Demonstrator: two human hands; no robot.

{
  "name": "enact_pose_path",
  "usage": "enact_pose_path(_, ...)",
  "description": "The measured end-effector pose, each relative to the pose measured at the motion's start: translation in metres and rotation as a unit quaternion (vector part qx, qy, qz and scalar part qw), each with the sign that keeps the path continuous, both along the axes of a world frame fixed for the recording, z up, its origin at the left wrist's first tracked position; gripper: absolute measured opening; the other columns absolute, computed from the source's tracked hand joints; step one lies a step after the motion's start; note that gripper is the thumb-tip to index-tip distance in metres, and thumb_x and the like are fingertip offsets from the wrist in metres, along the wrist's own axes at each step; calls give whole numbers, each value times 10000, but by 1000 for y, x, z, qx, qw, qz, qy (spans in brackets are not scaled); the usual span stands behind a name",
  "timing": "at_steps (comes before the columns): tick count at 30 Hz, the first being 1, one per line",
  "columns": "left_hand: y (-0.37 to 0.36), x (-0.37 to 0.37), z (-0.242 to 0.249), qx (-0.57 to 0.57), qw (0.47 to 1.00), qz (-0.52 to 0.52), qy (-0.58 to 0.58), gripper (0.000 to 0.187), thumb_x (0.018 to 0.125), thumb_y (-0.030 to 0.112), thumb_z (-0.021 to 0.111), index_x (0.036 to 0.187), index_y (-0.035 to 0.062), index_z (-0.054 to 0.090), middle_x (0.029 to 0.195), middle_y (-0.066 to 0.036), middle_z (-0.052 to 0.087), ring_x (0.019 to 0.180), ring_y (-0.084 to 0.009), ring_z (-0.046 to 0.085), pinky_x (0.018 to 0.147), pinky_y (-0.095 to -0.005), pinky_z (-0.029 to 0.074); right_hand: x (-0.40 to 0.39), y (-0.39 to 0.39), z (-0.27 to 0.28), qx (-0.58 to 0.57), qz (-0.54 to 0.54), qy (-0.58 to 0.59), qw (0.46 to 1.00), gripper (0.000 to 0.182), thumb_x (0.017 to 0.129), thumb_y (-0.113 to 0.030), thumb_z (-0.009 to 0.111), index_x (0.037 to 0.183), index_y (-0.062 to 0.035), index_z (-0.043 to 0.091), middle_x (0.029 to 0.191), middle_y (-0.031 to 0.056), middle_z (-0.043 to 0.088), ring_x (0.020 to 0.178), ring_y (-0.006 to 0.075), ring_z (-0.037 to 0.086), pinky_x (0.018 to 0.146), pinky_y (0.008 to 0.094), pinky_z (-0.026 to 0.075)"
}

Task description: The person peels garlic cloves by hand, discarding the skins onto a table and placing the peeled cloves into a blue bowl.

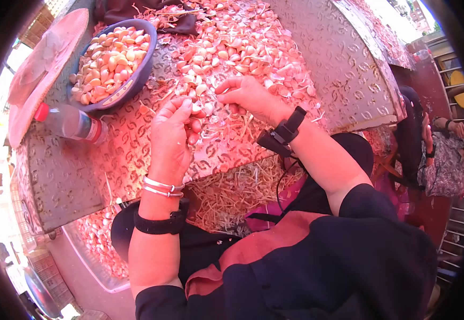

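My left hand is closed over the near part of the metal table, its thumb and forefinger pinching a pale garlic clove. To its right my right hand has its fingers curled, thumb near forefinger; whatever they may hold is too small to make out. The two hands are a short way apart. Beyond them spreads a heap of garlic cloves with loose skins. A blue bowl full of peeled-looking cloves stands at the back left of the table.
A bottle with a red cap lies at the left beside a pink hat. Dark cloth lies at the back. Below the table are dry stalks and a tub of garlic. Another person's hands show at the right.
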State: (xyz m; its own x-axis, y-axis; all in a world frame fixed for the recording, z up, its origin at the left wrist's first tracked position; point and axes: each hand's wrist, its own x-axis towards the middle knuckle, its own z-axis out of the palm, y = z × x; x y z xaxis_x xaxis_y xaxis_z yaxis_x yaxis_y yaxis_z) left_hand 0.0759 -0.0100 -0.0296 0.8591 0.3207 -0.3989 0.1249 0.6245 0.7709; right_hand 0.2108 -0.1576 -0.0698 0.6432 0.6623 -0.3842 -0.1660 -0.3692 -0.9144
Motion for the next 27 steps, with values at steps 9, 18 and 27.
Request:
enact_pose_path(9, -14, 2, -12, 220, 973, -48, -49, 149, 918, 109, 512, 956, -29, 551, 761, -51, 607, 650, -76, 592, 573, -195, 493, -40, 13, -4, 249, -16, 406, 879, 216, 882, -240, 571, 946, -36, 599, 829, 30, 616, 694, 135, 610, 608, 244, 529)
enact_pose_path(18, 1, -3, 16, 63, 998, 8, 14, 174, 922, 95, 472, 1039, 10, 568, 667, 4, 501, 501, -42, 423, 387, -157, 295, 63, 51, -13, -167, 53, -494, 851, 171, 768, -101, 577, 907, -79, 673, 850, 138, 660, 779, 261, 646, 663, 366, 516)
enact_pose_path(27, 6, -1, 16, 52, 999, 1, -4, 145, 909, 105, 497, 1007, 38, 579, 661, 15, 512, 501, -31, 424, 403, -152, 297, 56, 43, -4, -168, 127, -397, 893, 174, 776, -141, 621, 920, -47, 649, 767, 107, 647, 673, 211, 619, 609, 328, 489)
